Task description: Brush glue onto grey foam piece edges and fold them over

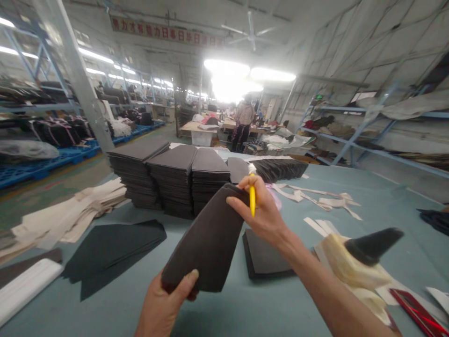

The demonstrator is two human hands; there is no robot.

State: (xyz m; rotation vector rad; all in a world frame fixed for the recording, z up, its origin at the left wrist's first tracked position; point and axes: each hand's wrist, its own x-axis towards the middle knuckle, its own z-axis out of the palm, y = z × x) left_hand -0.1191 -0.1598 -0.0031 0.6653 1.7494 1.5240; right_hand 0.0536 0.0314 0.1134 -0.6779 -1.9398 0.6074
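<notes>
My left hand (164, 304) grips the near end of a stack of dark grey cut fabric pieces (206, 238), thumb on top, lifted above the table. My right hand (263, 213) pinches the far end of the same stack while also holding a yellow pen (252, 199) with a white tip upright between its fingers. Below the lifted stack lies a small flat pile of dark pieces (263, 257) on the blue-green table (252, 309).
Tall stacks of dark cut pieces (168, 178) stand at the table's middle back. Flat black pieces (112, 252) and beige pieces (66, 215) lie left. A yellowish cloth with a black cone (365, 257) and white strips (315, 196) lie right. A person (243, 122) stands far off; shelves line both sides.
</notes>
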